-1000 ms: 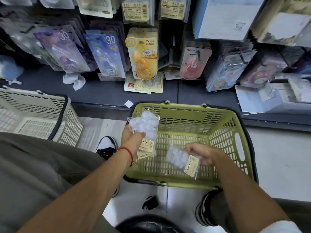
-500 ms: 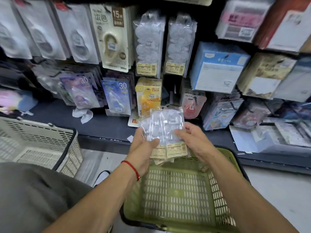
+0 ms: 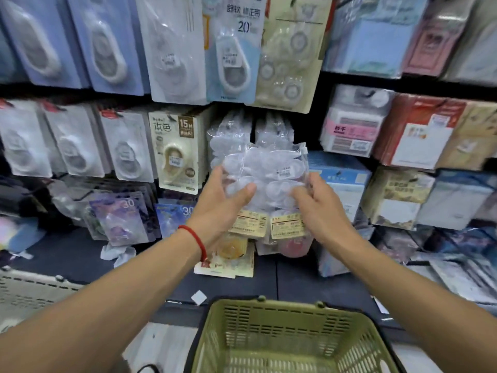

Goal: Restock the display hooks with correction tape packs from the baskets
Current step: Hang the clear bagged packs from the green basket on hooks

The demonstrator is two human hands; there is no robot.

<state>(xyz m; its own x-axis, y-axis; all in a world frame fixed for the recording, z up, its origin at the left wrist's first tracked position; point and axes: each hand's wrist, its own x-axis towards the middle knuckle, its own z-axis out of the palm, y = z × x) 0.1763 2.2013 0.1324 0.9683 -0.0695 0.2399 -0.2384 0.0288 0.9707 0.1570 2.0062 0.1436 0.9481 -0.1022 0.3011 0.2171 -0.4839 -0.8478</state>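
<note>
I hold two clear correction tape packs [image 3: 269, 176] stacked together, raised in front of the display wall. My left hand [image 3: 220, 208] grips their left side, thumb across the front. My right hand [image 3: 320, 208] grips the right side. Their yellow price labels [image 3: 269, 224] hang below my fingers. Just behind and above them, matching clear packs [image 3: 228, 133] hang on hooks in two columns. The green basket [image 3: 271, 313] sits below on the floor; what shows of its inside holds nothing.
Carded correction tapes [image 3: 172, 146] hang to the left and above. Boxed stationery [image 3: 352, 125] fills shelves on the right. A dark shelf ledge [image 3: 295, 286] carries loose packs. A beige basket [image 3: 27, 292] sits at far left.
Both hands took packs out of the green basket, brought them together into one stack, and lifted it up toward the hanging clear packs. The view tilted upward.
</note>
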